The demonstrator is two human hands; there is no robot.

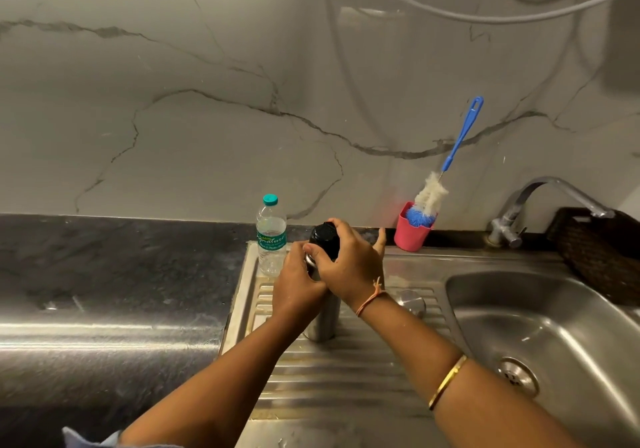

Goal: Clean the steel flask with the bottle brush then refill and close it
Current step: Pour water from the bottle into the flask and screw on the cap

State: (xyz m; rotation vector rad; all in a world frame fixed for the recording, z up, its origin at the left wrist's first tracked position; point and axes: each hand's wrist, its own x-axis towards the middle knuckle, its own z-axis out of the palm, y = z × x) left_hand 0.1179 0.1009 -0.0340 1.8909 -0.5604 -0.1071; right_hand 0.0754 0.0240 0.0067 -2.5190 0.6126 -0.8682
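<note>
- currently, a tall cylindrical steel flask [323, 319] stands upright on the ridged steel draining board [346, 371], in the middle of the scene, left of the sink basin [554, 309].
- the left hand [298, 281] is wrapped round the flask's neck, steadying it. the right hand [349, 260] has fingers and thumb curled over its round black screw cap [323, 236], as if twisting. whether the cap is coming off or going on cannot be told.
- a clear plastic water bottle [271, 236] with a teal lid stands just beside the flask, on its far left.
- the blue-handled bottle brush [430, 193], with white and blue bristles, leans head-down in a pink plastic cup [412, 234] at the far wall, to the right.
- risk: a hard twist may tip the flask on the ridges into the light bottle; a slipping cap could drop and roll toward the basin.
</note>
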